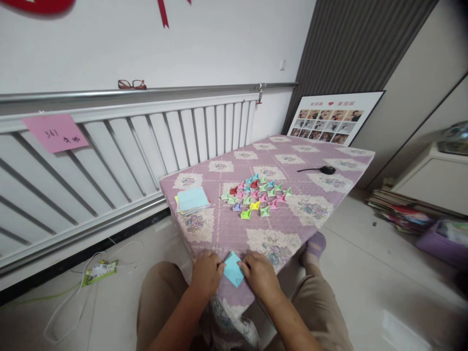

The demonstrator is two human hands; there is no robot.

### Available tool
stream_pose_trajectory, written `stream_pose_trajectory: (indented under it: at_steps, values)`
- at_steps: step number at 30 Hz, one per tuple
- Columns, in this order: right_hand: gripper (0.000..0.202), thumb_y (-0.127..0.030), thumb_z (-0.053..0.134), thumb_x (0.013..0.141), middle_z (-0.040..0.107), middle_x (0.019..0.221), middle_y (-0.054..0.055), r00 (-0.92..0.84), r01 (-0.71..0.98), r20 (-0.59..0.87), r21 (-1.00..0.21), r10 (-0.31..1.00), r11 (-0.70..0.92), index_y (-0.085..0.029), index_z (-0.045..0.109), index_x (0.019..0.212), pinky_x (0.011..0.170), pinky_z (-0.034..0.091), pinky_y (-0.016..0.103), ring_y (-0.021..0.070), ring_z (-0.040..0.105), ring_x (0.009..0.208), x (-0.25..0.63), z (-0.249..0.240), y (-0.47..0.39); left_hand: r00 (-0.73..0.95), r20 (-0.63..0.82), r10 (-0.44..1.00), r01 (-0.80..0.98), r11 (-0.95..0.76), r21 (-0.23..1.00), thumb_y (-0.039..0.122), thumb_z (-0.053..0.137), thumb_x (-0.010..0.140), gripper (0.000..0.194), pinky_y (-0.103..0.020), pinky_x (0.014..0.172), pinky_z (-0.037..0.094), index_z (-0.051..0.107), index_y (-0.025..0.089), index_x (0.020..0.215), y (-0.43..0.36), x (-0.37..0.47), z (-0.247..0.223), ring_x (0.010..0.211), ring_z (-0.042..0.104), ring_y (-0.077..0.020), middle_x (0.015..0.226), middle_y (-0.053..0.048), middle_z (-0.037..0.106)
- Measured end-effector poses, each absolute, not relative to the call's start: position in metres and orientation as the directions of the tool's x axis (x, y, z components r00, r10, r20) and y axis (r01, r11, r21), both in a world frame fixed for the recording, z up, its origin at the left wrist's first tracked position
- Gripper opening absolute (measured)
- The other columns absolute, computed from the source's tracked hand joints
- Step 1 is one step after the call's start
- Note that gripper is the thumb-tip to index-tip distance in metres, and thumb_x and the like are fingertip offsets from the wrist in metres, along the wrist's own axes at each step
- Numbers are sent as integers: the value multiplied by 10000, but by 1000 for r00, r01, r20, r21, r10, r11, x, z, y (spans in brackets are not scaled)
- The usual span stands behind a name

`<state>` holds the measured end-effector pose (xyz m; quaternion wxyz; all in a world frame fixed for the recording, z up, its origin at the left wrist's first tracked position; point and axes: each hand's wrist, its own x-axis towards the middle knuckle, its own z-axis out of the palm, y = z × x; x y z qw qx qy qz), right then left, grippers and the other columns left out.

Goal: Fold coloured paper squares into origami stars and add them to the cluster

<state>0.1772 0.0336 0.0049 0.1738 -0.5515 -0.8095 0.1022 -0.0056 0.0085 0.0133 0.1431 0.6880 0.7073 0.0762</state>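
Note:
A light-blue square of folded paper (233, 271) lies near the front edge of the table, turned so one corner points away from me. A small flap shows at its lower right. My left hand (207, 272) is closed at the paper's left corner, thumb against it. At the opposite corner, my right hand (260, 274) grips with thumb and curled fingers. Farther up the cloth sit several small folded paper pieces (254, 194) in green, pink, blue, red, yellow and purple. A stack of square paper sheets (193, 200), blue on top, rests to their left.
A flowered purple tablecloth (226, 229) covers the table, with a black ladle-like spoon (327, 169) at the far right. Behind stand a white radiator (204, 131) and a photo board (329, 117). A power strip (100, 272) with cables lies on the left floor.

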Motion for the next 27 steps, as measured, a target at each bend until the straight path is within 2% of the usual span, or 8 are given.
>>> stream_pose_trajectory:
  at_steps: [8,16,27]
  values:
    - [179,-314,604,852,648,798,53,-286,885,149,-338,946,321,-208,624,709,737,377,290,199,572,801,173,8,36,-28,-121,992,961,60,271,354,495,902,219,-336,820,378,657,210,869,11,-3,17,990,552,-229,991,-61,630]
    - [170,-331,628,831,654,806,55,-266,896,129,-332,955,294,-214,625,707,731,381,295,202,574,805,173,8,39,-16,-154,988,965,56,255,353,507,882,211,-348,805,392,651,204,847,16,-4,19,949,572,-235,975,-70,638]
    - [162,-327,660,807,654,792,51,-251,903,94,-335,963,268,-212,622,701,699,372,285,198,573,789,172,11,41,1,-166,986,951,50,304,330,533,852,143,-325,785,395,614,213,855,18,-9,18,920,571,-217,966,-44,631]
